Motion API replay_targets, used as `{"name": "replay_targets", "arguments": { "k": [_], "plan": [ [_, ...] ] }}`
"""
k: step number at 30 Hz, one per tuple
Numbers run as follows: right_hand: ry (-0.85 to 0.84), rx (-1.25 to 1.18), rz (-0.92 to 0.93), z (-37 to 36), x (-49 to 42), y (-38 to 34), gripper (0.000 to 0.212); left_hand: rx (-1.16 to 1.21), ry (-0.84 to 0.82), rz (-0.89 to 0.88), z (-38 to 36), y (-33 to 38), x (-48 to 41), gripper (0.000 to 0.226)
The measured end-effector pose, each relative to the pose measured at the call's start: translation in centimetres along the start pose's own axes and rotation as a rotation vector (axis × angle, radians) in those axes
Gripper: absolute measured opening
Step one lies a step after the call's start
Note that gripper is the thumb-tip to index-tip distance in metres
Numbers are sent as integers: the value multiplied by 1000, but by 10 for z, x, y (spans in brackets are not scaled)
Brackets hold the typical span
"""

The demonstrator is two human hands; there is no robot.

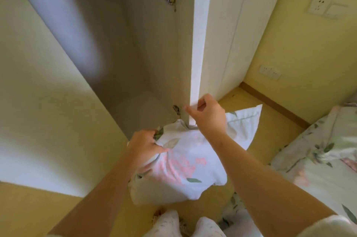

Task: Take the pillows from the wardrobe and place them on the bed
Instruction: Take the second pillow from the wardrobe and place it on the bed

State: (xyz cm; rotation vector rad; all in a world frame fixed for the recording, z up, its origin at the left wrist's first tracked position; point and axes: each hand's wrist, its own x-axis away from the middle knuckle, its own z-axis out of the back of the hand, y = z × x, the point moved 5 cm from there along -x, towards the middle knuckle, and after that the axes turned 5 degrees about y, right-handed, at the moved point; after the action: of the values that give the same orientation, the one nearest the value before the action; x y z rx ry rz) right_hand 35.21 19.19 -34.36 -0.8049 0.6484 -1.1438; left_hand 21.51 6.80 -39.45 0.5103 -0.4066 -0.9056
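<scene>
Gripping a floral pillow (185, 167) at its left edge, the left hand (144, 149) holds it low in the frame's centre, clear of the wardrobe (146, 59). The right hand (207, 115) pinches the door (199, 43) edge, fingers curled narrow. No contents show inside the wardrobe. At lower right lies the bed (318, 151), its cover floral too.
</scene>
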Motion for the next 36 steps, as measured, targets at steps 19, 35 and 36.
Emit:
{"name": "replay_targets", "arguments": {
  "k": [19,35,36],
  "plan": [
    [-300,-33,536,-136,17,-161,69,109,492,358,122,-93,31,28],
    [-431,3,603,-163,5,-217,78,194,819,256,185,-106,7,21],
    [-450,13,600,-165,3,-220,78,205,838,260,188,-107,5,21]
  ]
}}
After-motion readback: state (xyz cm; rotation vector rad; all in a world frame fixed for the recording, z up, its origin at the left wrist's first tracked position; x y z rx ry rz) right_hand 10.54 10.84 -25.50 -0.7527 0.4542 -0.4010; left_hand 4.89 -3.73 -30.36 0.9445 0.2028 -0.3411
